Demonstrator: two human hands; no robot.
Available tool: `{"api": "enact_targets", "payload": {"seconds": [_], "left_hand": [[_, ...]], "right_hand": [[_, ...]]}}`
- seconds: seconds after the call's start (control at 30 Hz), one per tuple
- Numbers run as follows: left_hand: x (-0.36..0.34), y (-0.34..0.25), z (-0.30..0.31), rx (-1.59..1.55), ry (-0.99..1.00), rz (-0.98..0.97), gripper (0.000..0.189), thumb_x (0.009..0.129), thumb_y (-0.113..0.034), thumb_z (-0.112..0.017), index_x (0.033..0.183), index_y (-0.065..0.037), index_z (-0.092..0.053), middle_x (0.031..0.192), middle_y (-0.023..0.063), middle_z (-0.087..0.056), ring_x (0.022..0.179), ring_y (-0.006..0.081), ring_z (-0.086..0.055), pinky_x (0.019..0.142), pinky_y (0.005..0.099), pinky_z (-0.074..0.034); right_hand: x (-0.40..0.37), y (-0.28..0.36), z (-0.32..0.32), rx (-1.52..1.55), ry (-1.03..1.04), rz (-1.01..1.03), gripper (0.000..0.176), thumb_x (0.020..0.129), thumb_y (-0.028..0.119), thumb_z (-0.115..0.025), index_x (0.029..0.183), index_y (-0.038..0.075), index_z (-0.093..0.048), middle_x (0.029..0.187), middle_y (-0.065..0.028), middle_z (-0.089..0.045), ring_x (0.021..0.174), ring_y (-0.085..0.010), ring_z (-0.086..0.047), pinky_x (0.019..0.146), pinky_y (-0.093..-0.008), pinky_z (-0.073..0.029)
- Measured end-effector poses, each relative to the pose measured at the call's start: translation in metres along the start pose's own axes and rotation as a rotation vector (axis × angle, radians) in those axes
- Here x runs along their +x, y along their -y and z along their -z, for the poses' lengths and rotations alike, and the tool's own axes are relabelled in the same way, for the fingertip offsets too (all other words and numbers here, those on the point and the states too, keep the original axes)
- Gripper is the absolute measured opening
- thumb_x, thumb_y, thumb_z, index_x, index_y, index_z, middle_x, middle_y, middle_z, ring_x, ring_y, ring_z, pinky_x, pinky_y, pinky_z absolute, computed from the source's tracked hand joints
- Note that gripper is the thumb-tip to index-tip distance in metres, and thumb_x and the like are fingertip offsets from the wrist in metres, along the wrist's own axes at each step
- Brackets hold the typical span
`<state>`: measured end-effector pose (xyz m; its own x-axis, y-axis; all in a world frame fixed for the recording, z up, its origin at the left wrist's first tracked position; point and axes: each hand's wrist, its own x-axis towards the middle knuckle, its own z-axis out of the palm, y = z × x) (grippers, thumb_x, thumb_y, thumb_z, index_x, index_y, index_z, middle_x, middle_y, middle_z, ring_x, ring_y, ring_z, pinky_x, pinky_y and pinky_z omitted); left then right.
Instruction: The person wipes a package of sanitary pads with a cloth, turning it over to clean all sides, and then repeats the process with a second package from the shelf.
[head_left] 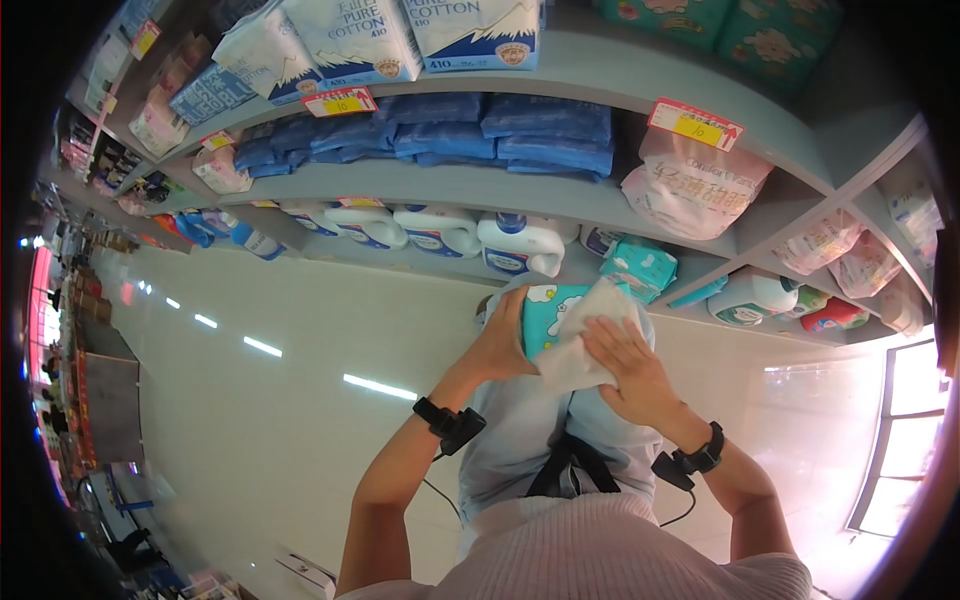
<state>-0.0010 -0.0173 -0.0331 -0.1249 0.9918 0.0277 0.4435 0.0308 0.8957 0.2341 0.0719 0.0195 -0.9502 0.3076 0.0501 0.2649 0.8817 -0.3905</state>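
Note:
My left hand [497,338] grips the left end of a teal soft pack [545,318] with white cloud shapes and small yellow spots. The pack is held above my lap, in front of the lower shelf. A thin white cloth [570,355], perhaps a tissue, lies over the right part of the pack and hides it. My right hand [632,368] presses the cloth against the pack, its fingers stretched out over it. A similar teal pack [640,268] sits on the bottom shelf just beyond.
White detergent bottles [520,243] line the bottom shelf. Blue packs [550,130] are stacked above, and a pink-white bag [700,185] stands to their right. Pure Cotton packs [470,35] fill the upper shelf. The grey shelf edges [480,185] run close ahead of my hands.

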Motion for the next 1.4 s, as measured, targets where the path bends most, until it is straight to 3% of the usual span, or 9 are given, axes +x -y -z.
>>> {"api": "enact_targets", "payload": {"seconds": [0.17, 0.23, 0.33, 0.47, 0.87, 1.07, 1.17, 1.23, 1.4], "left_hand": [[0.004, -0.006, -0.002, 0.015, 0.035, 0.061, 0.117, 0.048, -0.027, -0.089, 0.140, -0.005, -0.019, 0.132, 0.0202, -0.035, 0.126, 0.0385, -0.035, 0.104, 0.0444, -0.034], [0.005, -0.007, 0.000, 0.001, 0.089, 0.127, 0.126, 0.050, -0.027, -0.089, 0.145, -0.003, -0.009, 0.137, 0.0192, -0.028, 0.131, 0.0355, -0.029, 0.109, 0.0429, -0.029], [0.005, -0.005, -0.002, 0.016, 0.032, 0.076, 0.118, 0.049, -0.030, -0.088, 0.141, -0.005, -0.018, 0.133, 0.0213, -0.034, 0.126, 0.0395, -0.035, 0.104, 0.0458, -0.034], [0.004, 0.011, -0.006, 0.059, -0.008, 0.006, 0.117, 0.051, -0.033, -0.087, 0.140, -0.002, -0.019, 0.133, 0.0222, -0.034, 0.125, 0.0399, -0.035, 0.103, 0.0461, -0.034], [-0.049, -0.001, 0.023, 0.132, -0.225, 0.110, 0.109, 0.051, -0.038, -0.087, 0.137, -0.001, -0.031, 0.130, 0.0217, -0.038, 0.123, 0.0388, -0.037, 0.103, 0.0437, -0.035], [-0.092, 0.020, 0.034, 0.143, -0.436, -0.051, 0.087, 0.056, -0.030, -0.086, 0.131, -0.009, -0.046, 0.132, 0.0144, -0.045, 0.122, 0.0342, -0.041, 0.105, 0.0421, -0.033], [-0.104, 0.034, 0.039, 0.054, -0.421, -0.070, 0.080, 0.057, -0.029, -0.084, 0.125, -0.007, -0.051, 0.129, 0.0178, -0.048, 0.123, 0.0355, -0.041, 0.105, 0.0423, -0.032], [-0.108, 0.032, 0.043, 0.231, -0.397, -0.026, 0.074, 0.057, -0.028, -0.083, 0.121, -0.005, -0.054, 0.128, 0.0195, -0.049, 0.124, 0.0368, -0.040, 0.105, 0.0423, -0.032], [-0.101, 0.021, 0.047, 0.127, -0.391, -0.031, 0.083, 0.054, -0.032, -0.085, 0.125, -0.006, -0.050, 0.132, 0.0209, -0.045, 0.126, 0.0394, -0.037, 0.105, 0.0437, -0.032]], "right_hand": [[-0.004, -0.019, 0.002, -0.038, -0.063, -0.073, 0.071, 0.073, 0.015, -0.059, 0.139, 0.005, -0.038, 0.147, -0.0121, -0.033, 0.139, -0.0256, -0.026, 0.116, -0.0443, -0.014], [0.004, -0.020, 0.003, -0.005, -0.118, -0.104, 0.068, 0.076, 0.017, -0.057, 0.139, 0.003, -0.037, 0.148, -0.0142, -0.031, 0.139, -0.0287, -0.024, 0.115, -0.0450, -0.015], [0.021, -0.021, -0.001, -0.016, -0.176, -0.132, 0.065, 0.081, 0.019, -0.055, 0.140, 0.001, -0.035, 0.148, -0.0185, -0.029, 0.139, -0.0336, -0.022, 0.115, -0.0464, -0.015], [0.044, -0.011, -0.012, -0.027, -0.194, -0.159, 0.063, 0.084, 0.023, -0.052, 0.140, -0.001, -0.034, 0.147, -0.0237, -0.026, 0.138, -0.0380, -0.021, 0.115, -0.0477, -0.013], [0.090, 0.029, -0.026, 0.009, -0.067, 0.150, 0.069, 0.085, 0.025, -0.051, 0.142, -0.005, -0.027, 0.147, -0.0291, -0.020, 0.138, -0.0436, -0.017, 0.114, -0.0504, -0.011], [0.115, 0.073, -0.035, 0.053, 0.016, 0.370, 0.070, 0.083, 0.024, -0.054, 0.141, -0.006, -0.028, 0.147, -0.0291, -0.020, 0.138, -0.0443, -0.017, 0.113, -0.0518, -0.011], [0.127, 0.088, -0.039, 0.028, 0.066, 0.443, 0.071, 0.080, 0.023, -0.056, 0.140, -0.005, -0.030, 0.147, -0.0286, -0.020, 0.138, -0.0444, -0.017, 0.113, -0.0517, -0.011], [0.134, 0.092, -0.039, 0.011, 0.077, 0.456, 0.071, 0.078, 0.020, -0.055, 0.140, -0.004, -0.032, 0.148, -0.0278, -0.020, 0.138, -0.0440, -0.017, 0.114, -0.0517, -0.011], [0.135, 0.080, -0.038, 0.055, 0.080, 0.447, 0.071, 0.077, 0.016, -0.054, 0.141, -0.002, -0.031, 0.148, -0.0271, -0.021, 0.138, -0.0431, -0.018, 0.114, -0.0512, -0.012]]}}
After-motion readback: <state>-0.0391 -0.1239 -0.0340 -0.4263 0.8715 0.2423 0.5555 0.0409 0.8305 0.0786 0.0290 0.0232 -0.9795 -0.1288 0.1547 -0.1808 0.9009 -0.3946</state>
